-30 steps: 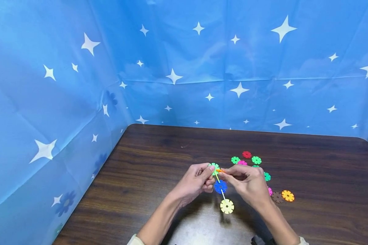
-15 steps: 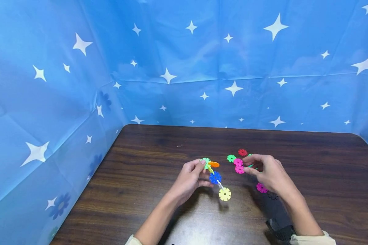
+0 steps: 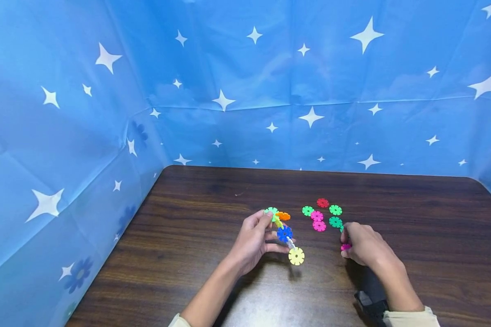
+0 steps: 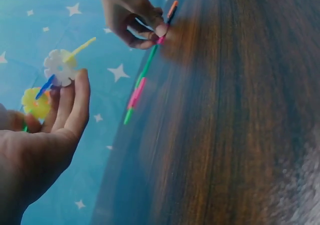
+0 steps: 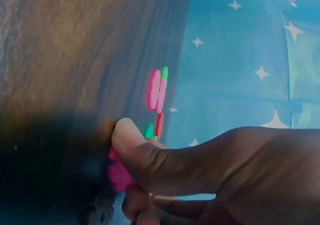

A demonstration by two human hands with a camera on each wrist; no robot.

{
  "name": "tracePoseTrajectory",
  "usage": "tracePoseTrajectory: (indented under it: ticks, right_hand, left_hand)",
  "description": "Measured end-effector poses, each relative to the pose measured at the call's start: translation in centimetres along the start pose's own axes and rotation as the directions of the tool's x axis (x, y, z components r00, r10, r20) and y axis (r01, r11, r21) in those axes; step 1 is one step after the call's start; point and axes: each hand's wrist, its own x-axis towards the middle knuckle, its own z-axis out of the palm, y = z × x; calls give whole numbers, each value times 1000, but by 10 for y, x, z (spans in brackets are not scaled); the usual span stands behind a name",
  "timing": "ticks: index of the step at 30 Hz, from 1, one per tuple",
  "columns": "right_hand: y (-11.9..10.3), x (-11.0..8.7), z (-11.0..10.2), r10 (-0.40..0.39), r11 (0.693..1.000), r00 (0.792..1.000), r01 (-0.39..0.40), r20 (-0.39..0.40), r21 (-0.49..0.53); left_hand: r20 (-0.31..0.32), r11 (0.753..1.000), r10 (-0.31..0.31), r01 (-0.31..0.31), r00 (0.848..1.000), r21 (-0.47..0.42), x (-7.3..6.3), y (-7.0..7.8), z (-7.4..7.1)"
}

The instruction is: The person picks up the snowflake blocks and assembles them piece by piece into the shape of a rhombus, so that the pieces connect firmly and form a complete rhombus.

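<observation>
My left hand [image 3: 251,245] pinches the light green notched disc [image 3: 272,211] at the top of a chain of plastic snowflake discs. From it an orange disc [image 3: 284,216] sticks out to the right. Below follow a yellow disc [image 3: 278,222], a blue disc [image 3: 284,234], a white disc [image 4: 60,67] and a pale yellow disc [image 3: 296,256] at the lower end, held above the table. To the right, my right hand [image 3: 370,245] is low over the table, thumb and fingers pinching a pink disc [image 5: 120,175]. The hand hides part of that disc.
Loose discs lie at mid-table: a red disc [image 3: 323,203], green discs such as the darker green one [image 3: 335,222], and two pink discs, the nearer pink one [image 3: 319,226] included. A brown disc [image 5: 102,212] lies near my right fingers. A starry blue curtain [image 3: 245,91] borders the brown table [image 3: 188,204].
My right hand has left the orange disc on the chain, passed by the green discs and come nearer to the pink disc at the right. My left hand has shifted slightly left with the chain.
</observation>
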Motion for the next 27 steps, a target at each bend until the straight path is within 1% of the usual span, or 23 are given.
tracePoseTrajectory:
  ticks: [4,6,7,8,9,10,11,12,14,15,16,18,19,21,24,27]
  right_hand:
    - [1,1,2,-31,999,999,31,8,9]
    - [0,2,2,-41,998,999,40,20,39]
    - [-1,2,1,-55,996,998,53,24,68]
    - [-3,2,1,-90,989,996,87,17,118]
    - [-5,2,1,-134,974,991,131,3,185]
    - [-7,2,0,-179,951,984,176,-14,255]
    - [-10,2,0,-220,918,975,219,-33,330]
    - [-12,1,-1,-269,876,961,270,-58,400]
    - [-17,2,-2,-347,768,933,342,-96,541]
    - [-19,2,-3,-364,730,926,354,-106,584]
    - [-21,1,-3,-373,704,921,360,-114,612]
    - [-24,1,-3,-386,664,915,367,-122,651]
    - [-25,2,-2,-387,650,914,363,-120,667]
    - [-27,1,-2,-385,635,916,353,-114,687]
    - [-28,2,1,-379,603,920,326,-99,728]
    - [-30,3,4,-393,572,914,330,-102,751]
  left_hand:
    - [-23,999,14,-15,1000,-47,0,1,0]
    - [-32,998,18,-20,999,-58,0,2,0]
    - [-37,998,18,-21,999,-64,-1,2,0]
    - [-37,998,16,-18,999,-67,-1,2,-1]
    - [-34,997,14,-16,999,-69,-1,2,-1]
    - [-30,998,10,-12,999,-67,-1,2,0]
    - [-24,998,6,-7,1000,-63,-1,3,0]
    - [-17,998,2,-3,1000,-58,-1,3,0]
    - [1,999,-13,13,1000,-45,-1,3,1]
    - [6,999,-20,21,1000,-37,-2,4,1]
    - [11,999,-29,29,1000,-29,-2,4,2]
    - [18,999,-46,46,999,-15,-2,3,3]
    - [19,998,-55,55,998,-11,-2,3,3]
    - [21,998,-62,62,998,-6,-2,3,4]
    - [23,998,-63,63,998,1,-2,2,5]
    - [18,998,-61,61,998,15,-2,2,6]
